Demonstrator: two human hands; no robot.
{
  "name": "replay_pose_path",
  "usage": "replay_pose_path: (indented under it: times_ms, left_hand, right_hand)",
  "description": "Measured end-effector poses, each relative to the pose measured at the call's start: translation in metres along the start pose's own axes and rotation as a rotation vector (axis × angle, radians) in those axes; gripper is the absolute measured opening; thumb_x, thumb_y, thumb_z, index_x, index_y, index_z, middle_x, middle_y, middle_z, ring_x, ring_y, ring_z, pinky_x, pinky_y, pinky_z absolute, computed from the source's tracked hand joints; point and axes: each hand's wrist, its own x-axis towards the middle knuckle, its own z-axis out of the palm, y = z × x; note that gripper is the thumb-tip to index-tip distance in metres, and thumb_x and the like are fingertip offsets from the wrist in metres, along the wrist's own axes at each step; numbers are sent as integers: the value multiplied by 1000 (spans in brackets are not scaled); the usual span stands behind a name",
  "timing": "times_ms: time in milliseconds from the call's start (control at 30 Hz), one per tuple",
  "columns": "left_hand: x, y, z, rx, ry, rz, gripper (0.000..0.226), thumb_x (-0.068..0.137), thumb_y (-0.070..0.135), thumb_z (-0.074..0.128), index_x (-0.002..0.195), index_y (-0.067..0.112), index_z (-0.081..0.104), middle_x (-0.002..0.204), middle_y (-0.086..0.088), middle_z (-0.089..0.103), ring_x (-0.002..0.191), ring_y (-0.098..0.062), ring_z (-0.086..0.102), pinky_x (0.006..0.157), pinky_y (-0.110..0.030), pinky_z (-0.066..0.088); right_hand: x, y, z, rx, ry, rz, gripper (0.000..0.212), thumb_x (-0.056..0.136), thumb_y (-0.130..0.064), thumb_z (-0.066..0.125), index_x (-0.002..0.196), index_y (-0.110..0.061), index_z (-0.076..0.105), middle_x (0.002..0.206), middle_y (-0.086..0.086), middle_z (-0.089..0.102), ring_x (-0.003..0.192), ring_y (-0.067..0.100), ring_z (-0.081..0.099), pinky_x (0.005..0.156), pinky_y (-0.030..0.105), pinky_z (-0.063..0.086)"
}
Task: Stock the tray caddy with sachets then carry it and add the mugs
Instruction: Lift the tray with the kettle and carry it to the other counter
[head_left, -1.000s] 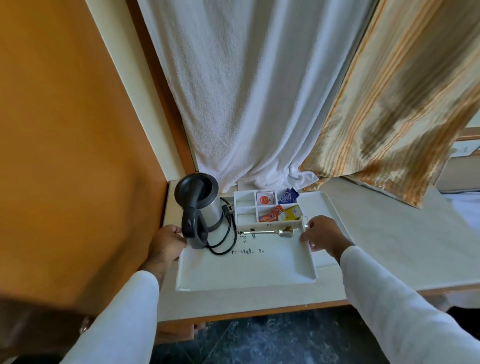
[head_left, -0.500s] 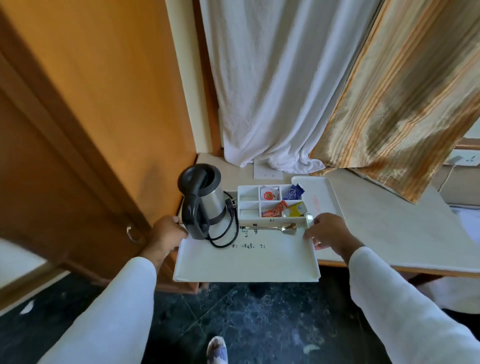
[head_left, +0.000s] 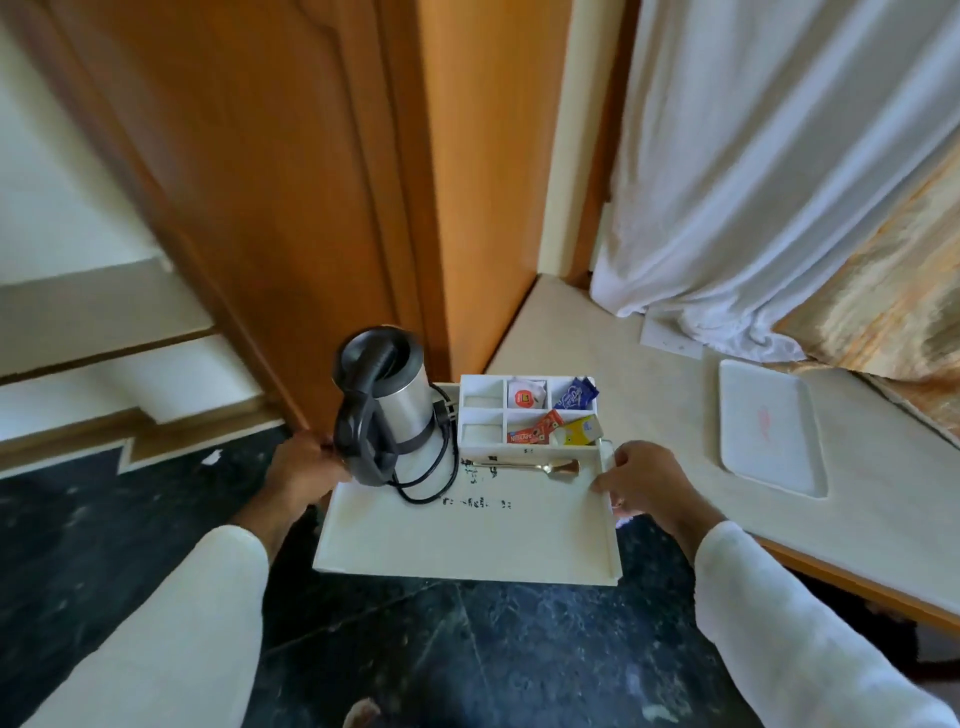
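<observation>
A white tray (head_left: 467, 545) hangs in the air over the dark floor, held level by both hands. My left hand (head_left: 306, 467) grips its left edge and my right hand (head_left: 644, 480) grips its right edge. On the tray's far side stands a white divided caddy (head_left: 480, 415) with red, blue, yellow and white sachets (head_left: 540, 428) in its compartments. A steel kettle (head_left: 389, 405) with a black handle and cord stands at the tray's far left. A metal spoon (head_left: 535, 466) lies in front of the caddy. No mugs are in view.
A cream counter (head_left: 649, 395) runs along the right, with a smaller white tray (head_left: 769, 426) lying on it. White and striped curtains (head_left: 779, 156) hang behind it. A wooden door (head_left: 291, 182) stands straight ahead. The floor (head_left: 467, 649) is dark stone.
The tray has been lifted off the counter and carried left, out over the floor. My view has turned left toward the wooden door. Both hands keep their grip.
</observation>
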Motion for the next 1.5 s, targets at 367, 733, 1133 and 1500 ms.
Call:
replay_pose_path:
  times_ms: [367,733,1133,1500]
  left_hand:
    - [57,-148,-179,-94,74,-100,15,79,18,81,89,19,69,97,-13,75,91,-34,72,84,-55,62]
    - [154,-273,-352,-148,210,-178,17,74,11,84,80,21,72,76,0,73,66,-19,71,37,-18,50]
    - [324,-325,-492,-35,263,-259,27,90,13,72,68,20,58,78,-10,67,67,-20,63,67,-35,58]
    - [484,-364,-606,32,300,-289,23,87,8,73,66,11,65,69,-15,66,67,-32,65,74,-42,58]
  right_hand:
    - [-6,-186,173,-32,-166,-212,19,84,-12,84,91,-19,69,90,-1,75,74,18,75,45,24,58]
    - [10,-397,341,-71,-311,-315,23,84,-17,86,89,-26,65,84,-14,71,61,7,70,42,23,55]
    - [94,-618,472,-114,-411,-407,21,91,-10,79,102,-16,62,109,4,71,97,33,73,69,39,65]
    - [167,-775,585,-262,-346,-390,20,88,-19,83,81,-13,66,91,10,76,81,27,77,81,41,66]
